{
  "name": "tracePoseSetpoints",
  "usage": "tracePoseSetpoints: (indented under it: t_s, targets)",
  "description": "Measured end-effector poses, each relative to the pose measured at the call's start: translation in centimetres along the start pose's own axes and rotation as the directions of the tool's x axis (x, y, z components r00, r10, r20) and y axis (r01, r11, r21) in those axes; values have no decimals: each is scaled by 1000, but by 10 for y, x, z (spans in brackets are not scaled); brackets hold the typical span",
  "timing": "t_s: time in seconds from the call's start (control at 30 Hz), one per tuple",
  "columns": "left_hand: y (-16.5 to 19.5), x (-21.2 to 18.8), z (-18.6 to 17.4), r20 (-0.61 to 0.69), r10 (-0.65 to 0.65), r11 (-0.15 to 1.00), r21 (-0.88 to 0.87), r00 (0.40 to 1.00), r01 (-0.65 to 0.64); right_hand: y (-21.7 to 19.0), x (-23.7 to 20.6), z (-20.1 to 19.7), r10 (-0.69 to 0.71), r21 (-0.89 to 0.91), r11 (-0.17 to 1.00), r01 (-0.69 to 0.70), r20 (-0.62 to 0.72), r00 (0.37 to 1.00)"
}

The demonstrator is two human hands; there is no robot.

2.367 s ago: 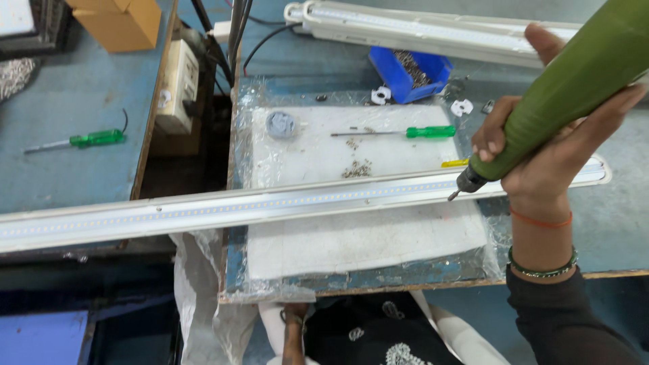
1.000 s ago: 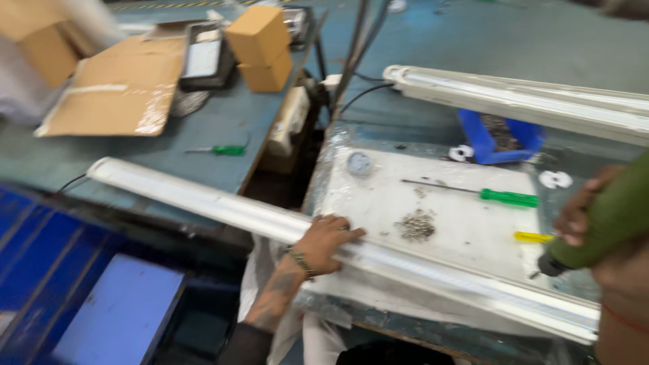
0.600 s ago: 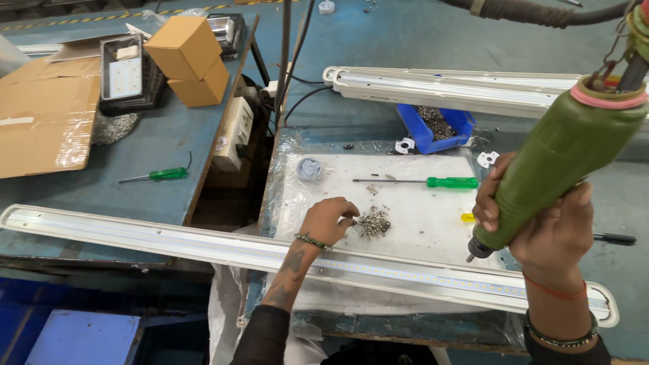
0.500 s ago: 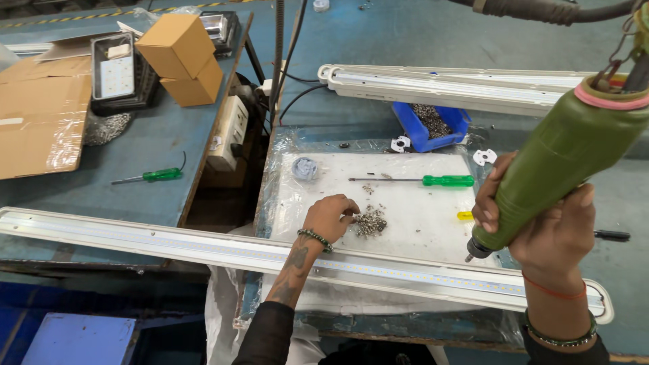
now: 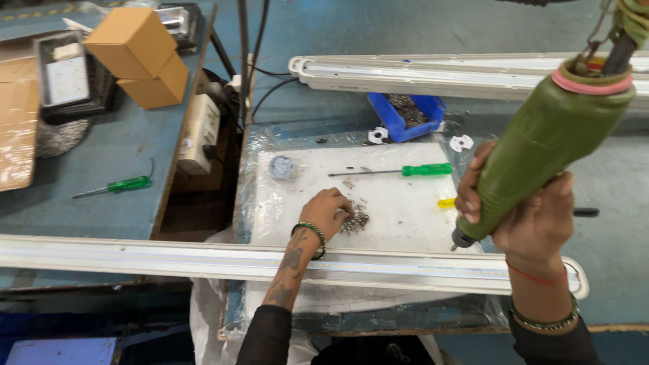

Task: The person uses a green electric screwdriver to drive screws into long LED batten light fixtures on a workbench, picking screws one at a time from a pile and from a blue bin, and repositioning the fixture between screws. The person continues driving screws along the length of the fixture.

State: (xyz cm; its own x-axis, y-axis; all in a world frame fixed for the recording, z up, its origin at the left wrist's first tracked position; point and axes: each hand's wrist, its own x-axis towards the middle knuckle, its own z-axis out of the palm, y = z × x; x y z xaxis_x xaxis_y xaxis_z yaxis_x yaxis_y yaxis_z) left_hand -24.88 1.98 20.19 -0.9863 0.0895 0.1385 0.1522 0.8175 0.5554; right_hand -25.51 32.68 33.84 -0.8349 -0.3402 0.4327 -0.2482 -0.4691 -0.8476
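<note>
My right hand (image 5: 534, 216) grips a green electric screwdriver (image 5: 541, 149) that hangs from a cord, its tip pointing down just above a long white light fixture (image 5: 203, 257) lying across the bench. My left hand (image 5: 328, 211) reaches over the fixture and rests with curled fingers on a small pile of screws (image 5: 357, 220) on the white work pad (image 5: 399, 203). Whether it holds a screw is hidden by the fingers.
A green-handled screwdriver (image 5: 422, 169) lies on the pad, another (image 5: 128, 184) on the left blue table. A blue bin of screws (image 5: 405, 115), a second light fixture (image 5: 439, 73), cardboard boxes (image 5: 142, 57) and a power strip (image 5: 198, 134) stand behind.
My left hand came over the fixture and settled on the screw pile. My right hand with the green tool shifted slightly; the view swung back over the pad.
</note>
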Motion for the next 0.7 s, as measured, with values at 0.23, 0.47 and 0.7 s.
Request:
tracePoseSetpoints:
  t_s: [0.23,0.47,0.7]
  targets:
    - [14,-20,-14,-244,-20,975,-219,969,-35,-14,-2,6,42,32,999,-43,13,999]
    - [91,-80,23,-290,-3,848,-508,957,-151,-18,-12,15,80,-27,996,-81,-27,996]
    - [141,-117,42,-311,-59,764,-625,949,-158,-34,-31,-8,112,-125,984,-123,-92,989]
